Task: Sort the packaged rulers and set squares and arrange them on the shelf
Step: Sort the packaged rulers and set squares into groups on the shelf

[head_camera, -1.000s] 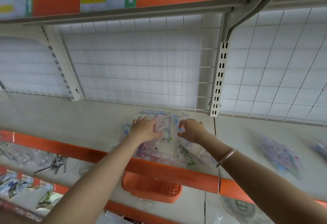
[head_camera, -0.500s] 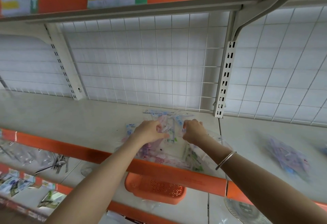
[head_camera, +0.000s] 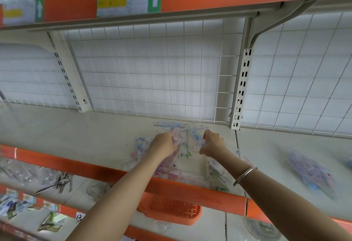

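The left hand [head_camera: 163, 144] and right hand [head_camera: 212, 142] curl onto the packets [head_camera: 183, 153], with their fingertips out of sight under the knuckles. The print on the packets between the hands is too smeared to read. Right of the grip, another bundle [head_camera: 310, 172] is a blur. Below the grip, the shelf lip [head_camera: 209, 199] covers the top of the basket [head_camera: 171, 207]. A plate [head_camera: 262, 229] is cut off by the bottom edge.

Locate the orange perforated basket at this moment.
Head view, lower centre: the orange basket sits on the lower shelf, just beneath the orange front rail, below the ruler packets.
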Tool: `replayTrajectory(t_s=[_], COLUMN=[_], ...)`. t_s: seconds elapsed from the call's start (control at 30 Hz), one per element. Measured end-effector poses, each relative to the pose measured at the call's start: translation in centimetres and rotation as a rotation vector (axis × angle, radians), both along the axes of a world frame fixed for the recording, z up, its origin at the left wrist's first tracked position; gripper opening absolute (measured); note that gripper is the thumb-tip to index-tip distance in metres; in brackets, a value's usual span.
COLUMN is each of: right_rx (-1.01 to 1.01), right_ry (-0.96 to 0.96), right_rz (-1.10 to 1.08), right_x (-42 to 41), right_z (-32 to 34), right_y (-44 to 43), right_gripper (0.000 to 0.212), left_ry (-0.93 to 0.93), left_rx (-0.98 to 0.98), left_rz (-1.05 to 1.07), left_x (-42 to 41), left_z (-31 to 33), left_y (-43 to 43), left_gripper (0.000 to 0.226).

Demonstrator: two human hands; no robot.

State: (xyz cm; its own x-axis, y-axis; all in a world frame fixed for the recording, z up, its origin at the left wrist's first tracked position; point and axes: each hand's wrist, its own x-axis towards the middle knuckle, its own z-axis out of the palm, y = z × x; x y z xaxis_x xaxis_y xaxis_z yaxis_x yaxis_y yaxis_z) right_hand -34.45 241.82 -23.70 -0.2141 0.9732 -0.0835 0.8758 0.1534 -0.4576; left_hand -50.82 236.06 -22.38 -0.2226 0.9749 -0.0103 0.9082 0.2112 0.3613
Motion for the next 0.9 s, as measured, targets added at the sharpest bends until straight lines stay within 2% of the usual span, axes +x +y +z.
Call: replayTrajectory(t_s=[0.1, 0.2, 0.3, 0.43, 0.57, 0.7, 0.9], right_rx=[-0.018, -0.049, -0.089, -0.076, -0.075, -0.042, -0.038], right_ry=[0.06, 0.082, 0.118, 0.147, 0.175, 0.202, 0.424], right_rz=[-0.023, -0.064, -0.078, -0.084, -0.077, -0.078, -0.136], right_x=[0.6, 1.2, 1.3, 1.3, 1.6, 2.4, 4.3], right_z=[0.3, 0.5, 0.3, -0.1, -0.4, -0.2, 0.8], right_y=[0.0, -0.1, 0.0, 0.1, 0.0, 0.1, 0.0], right_gripper=[0.045, 0.032, 0.039, 0.012, 0.021, 0.02, 0.015], left_ry=[-0.007, -0.019, -0.019, -0.036, -0.045, -0.035, -0.024], left_rx=[0.049, 0.086, 0.108, 0.087, 0.089, 0.079, 0.176], left_rz=[-0.024, -0.044, -0.037, -0.026, -0.035, -0.044, -0.17], left_x=[0.3, 0.5, 0.6, 0.6, 0.7, 0.9, 2.8], left_z=[0.2, 0.1, -0.1, -0.5, -0.9, -1.0, -0.7], left_y=[-0.4, -0.6, -0.5, 0.0, 0.5, 0.7, 1.2], left_gripper=[0.042, 0.036, 0.037, 0.038, 0.042, 0.038, 0.027])
